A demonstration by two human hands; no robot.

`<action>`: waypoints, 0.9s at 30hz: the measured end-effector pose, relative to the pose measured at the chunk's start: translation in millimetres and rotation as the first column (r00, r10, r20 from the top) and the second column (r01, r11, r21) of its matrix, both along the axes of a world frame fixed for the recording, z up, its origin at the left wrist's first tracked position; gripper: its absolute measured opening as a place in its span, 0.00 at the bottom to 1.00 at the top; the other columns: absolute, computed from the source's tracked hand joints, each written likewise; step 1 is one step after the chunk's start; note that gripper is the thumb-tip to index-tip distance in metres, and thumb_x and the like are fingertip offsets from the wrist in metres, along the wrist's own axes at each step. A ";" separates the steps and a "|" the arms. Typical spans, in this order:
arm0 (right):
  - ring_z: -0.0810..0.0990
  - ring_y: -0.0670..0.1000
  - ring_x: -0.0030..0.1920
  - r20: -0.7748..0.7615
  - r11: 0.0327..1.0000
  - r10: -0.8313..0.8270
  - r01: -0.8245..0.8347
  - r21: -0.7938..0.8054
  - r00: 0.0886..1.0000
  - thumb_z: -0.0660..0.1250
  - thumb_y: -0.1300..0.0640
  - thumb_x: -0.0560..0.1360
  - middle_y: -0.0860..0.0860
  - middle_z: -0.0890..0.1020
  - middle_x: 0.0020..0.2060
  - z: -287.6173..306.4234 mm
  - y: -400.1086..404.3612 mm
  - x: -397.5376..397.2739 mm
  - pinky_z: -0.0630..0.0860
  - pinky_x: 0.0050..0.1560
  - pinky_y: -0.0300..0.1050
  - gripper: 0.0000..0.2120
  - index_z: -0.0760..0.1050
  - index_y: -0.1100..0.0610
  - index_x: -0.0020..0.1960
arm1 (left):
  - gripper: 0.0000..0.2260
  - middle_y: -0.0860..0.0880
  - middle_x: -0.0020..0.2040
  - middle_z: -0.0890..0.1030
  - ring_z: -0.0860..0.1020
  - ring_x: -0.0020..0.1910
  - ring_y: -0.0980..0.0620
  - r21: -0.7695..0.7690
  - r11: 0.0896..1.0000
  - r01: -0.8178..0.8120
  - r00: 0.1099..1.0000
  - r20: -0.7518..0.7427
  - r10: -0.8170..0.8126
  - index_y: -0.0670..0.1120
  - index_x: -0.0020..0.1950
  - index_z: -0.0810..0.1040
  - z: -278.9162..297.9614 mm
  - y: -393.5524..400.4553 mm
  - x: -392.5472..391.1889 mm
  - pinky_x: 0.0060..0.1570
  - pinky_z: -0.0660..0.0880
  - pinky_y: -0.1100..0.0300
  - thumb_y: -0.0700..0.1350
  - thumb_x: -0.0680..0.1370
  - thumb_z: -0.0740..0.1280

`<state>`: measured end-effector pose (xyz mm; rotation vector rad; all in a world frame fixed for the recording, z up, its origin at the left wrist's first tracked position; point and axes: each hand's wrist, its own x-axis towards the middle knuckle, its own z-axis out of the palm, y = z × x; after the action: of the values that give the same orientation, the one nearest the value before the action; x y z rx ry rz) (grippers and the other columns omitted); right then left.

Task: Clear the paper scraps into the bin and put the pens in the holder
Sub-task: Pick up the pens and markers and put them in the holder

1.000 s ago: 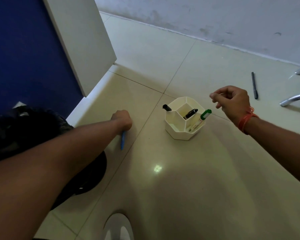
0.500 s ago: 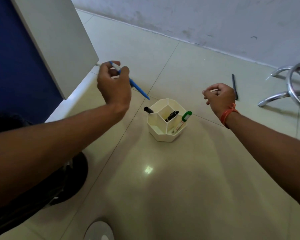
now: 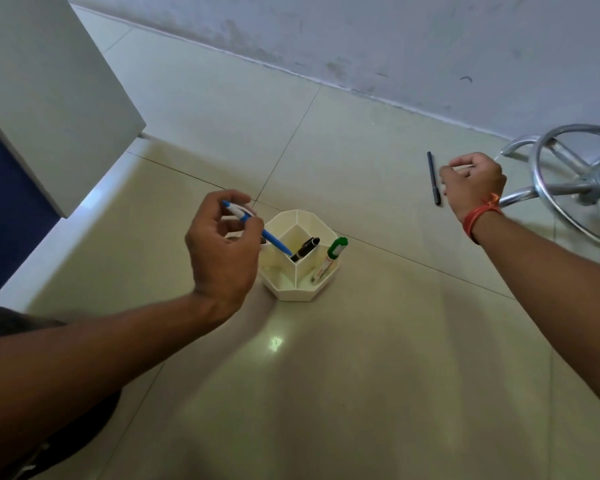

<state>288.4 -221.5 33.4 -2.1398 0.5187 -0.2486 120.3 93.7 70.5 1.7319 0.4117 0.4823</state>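
A cream hexagonal pen holder [image 3: 291, 292] stands on the tiled floor. In its compartments lean a black marker [image 3: 305, 248] and a green-capped marker [image 3: 334, 252]. My left hand [image 3: 222, 251] grips a blue and white pen [image 3: 257, 227], whose tip points down over the holder's rim. My right hand [image 3: 471, 183] hovers to the right with fingers curled and something thin and pale pinched at its fingertips. A dark pen [image 3: 433, 177] lies on the floor just left of that hand.
A chrome stool base [image 3: 568, 174] stands at the right edge. A white cabinet panel [image 3: 49, 98] and blue surface [image 3: 7, 202] fill the left. A black bin bag [image 3: 66, 434] shows at lower left. The grey wall [image 3: 395, 46] runs along the back.
My left hand lifted the blue pen off the floor and carried it right, over the holder. My right hand drifted right toward the dark pen. The view shifted right.
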 end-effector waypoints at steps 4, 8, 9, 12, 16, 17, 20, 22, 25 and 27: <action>0.85 0.54 0.35 -0.007 0.997 -0.059 0.060 0.039 0.998 0.66 0.46 0.59 0.51 0.85 0.33 -26.5 -8.3 14.4 0.83 0.43 0.57 0.07 0.75 0.45 0.36 | 0.15 0.45 0.45 0.79 0.81 0.35 0.55 -0.044 0.998 -0.038 0.999 -0.012 0.038 0.43 0.63 0.75 5.0 7.9 -0.5 0.30 0.78 0.64 0.32 0.78 0.64; 0.85 0.54 0.37 -0.010 0.999 0.039 -0.038 0.038 0.999 0.67 0.48 0.62 0.52 0.85 0.34 -30.7 25.1 -2.5 0.83 0.47 0.55 0.11 0.76 0.47 0.44 | 0.20 0.50 0.46 0.80 0.82 0.35 0.61 -0.049 0.998 -0.043 0.984 -0.175 0.033 0.45 0.73 0.69 3.1 7.2 -6.1 0.34 0.81 0.62 0.35 0.81 0.63; 0.85 0.54 0.37 -0.012 0.997 0.068 -0.068 0.031 0.998 0.67 0.48 0.63 0.53 0.85 0.34 -30.9 30.9 -5.0 0.83 0.48 0.55 0.12 0.76 0.48 0.46 | 0.20 0.53 0.44 0.80 0.81 0.34 0.65 -0.032 0.999 -0.020 0.978 -0.210 0.013 0.45 0.73 0.70 2.3 6.7 -7.6 0.36 0.81 0.62 0.36 0.81 0.63; 0.85 0.54 0.38 -0.003 0.990 0.141 -0.141 -0.002 0.990 0.67 0.48 0.64 0.52 0.84 0.35 -26.3 42.9 -7.9 0.83 0.48 0.55 0.13 0.76 0.48 0.48 | 0.14 0.57 0.41 0.80 0.80 0.34 0.64 0.097 0.990 0.099 0.944 -0.325 -0.063 0.46 0.65 0.78 0.4 7.4 -13.3 0.36 0.78 0.68 0.39 0.81 0.64; 0.84 0.53 0.34 0.016 0.984 0.179 -0.178 -0.013 0.984 0.67 0.50 0.67 0.53 0.84 0.35 -13.6 51.9 -12.2 0.83 0.46 0.55 0.14 0.75 0.51 0.52 | 0.11 0.50 0.39 0.84 0.79 0.30 0.53 0.039 0.986 0.164 0.876 -0.466 -0.127 0.47 0.59 0.83 6.1 4.2 -24.2 0.29 0.76 0.60 0.40 0.78 0.69; 0.84 0.52 0.32 0.017 0.983 0.183 -0.183 -0.015 0.983 0.67 0.51 0.68 0.53 0.84 0.35 -11.2 52.8 -12.9 0.83 0.45 0.55 0.14 0.75 0.51 0.53 | 0.09 0.48 0.38 0.85 0.78 0.27 0.51 -0.003 0.988 0.154 0.856 -0.499 -0.135 0.46 0.56 0.84 9.2 2.8 -24.7 0.26 0.74 0.61 0.40 0.77 0.70; 0.84 0.51 0.30 0.011 0.981 0.194 -0.194 -0.025 0.981 0.67 0.52 0.68 0.54 0.84 0.35 -7.1 52.8 -14.4 0.83 0.43 0.56 0.14 0.74 0.51 0.53 | 0.04 0.41 0.39 0.85 0.78 0.24 0.50 -0.127 0.977 0.171 0.736 -0.643 -0.212 0.41 0.50 0.83 21.0 -3.5 -20.5 0.23 0.74 0.62 0.39 0.76 0.71; 0.84 0.51 0.29 0.002 0.980 0.198 -0.198 -0.021 0.980 0.67 0.51 0.68 0.54 0.85 0.35 -4.6 50.3 -16.3 0.83 0.43 0.57 0.14 0.74 0.50 0.53 | 0.08 0.37 0.42 0.84 0.77 0.21 0.53 -0.227 0.968 0.109 0.645 -0.724 -0.243 0.35 0.54 0.80 24.7 -7.0 -13.6 0.21 0.74 0.64 0.37 0.77 0.70; 0.84 0.51 0.29 -0.016 0.978 0.208 -0.208 -0.014 0.978 0.68 0.52 0.69 0.54 0.84 0.36 -2.7 43.8 -17.0 0.84 0.41 0.57 0.15 0.74 0.52 0.54 | 0.07 0.35 0.53 0.82 0.77 0.17 0.55 -0.370 0.929 -0.011 0.565 -0.769 -0.300 0.35 0.54 0.76 23.3 -8.5 0.8 0.19 0.74 0.66 0.36 0.78 0.68; 0.84 0.52 0.29 -0.021 0.980 0.199 -0.200 -0.019 0.980 0.68 0.51 0.68 0.53 0.84 0.35 -0.9 38.3 -16.1 0.83 0.42 0.57 0.15 0.74 0.52 0.54 | 0.06 0.35 0.55 0.82 0.78 0.18 0.55 -0.417 0.908 -0.034 0.522 -0.782 -0.340 0.36 0.53 0.74 22.7 -8.9 8.8 0.18 0.74 0.66 0.38 0.80 0.67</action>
<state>272.3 -183.2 32.5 -2.1982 0.3100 -0.1217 129.1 84.7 93.3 1.4765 0.9643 -0.6306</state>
